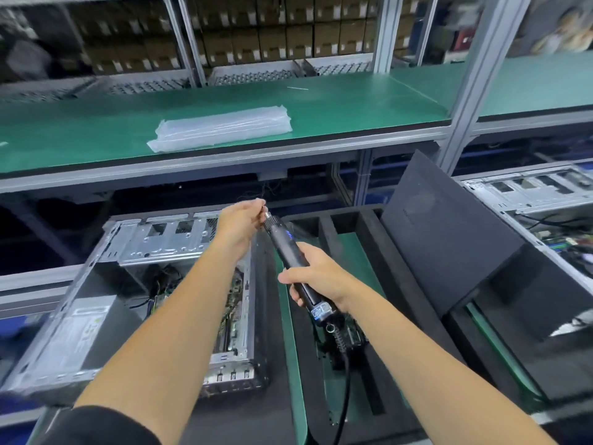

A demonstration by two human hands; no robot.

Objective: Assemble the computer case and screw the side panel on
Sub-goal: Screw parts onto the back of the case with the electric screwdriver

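Observation:
An open computer case [106,303] lies on its side at the lower left, its metal frame, cables and board exposed. My right hand [316,276] grips a dark electric screwdriver [290,252] by the body, tip pointing up and away, its black cord trailing down. My left hand [242,221] is pinched at the screwdriver's metal tip, fingers closed; whatever they hold is too small to see. A black side panel [449,232] leans upright to the right of the hands.
Black foam trays [349,220] sit on the green mat under the tool. A second open case [539,194] stands at the far right. Above, a green shelf [353,104] holds a stack of clear plastic bags [221,126]. Cartons fill racks behind.

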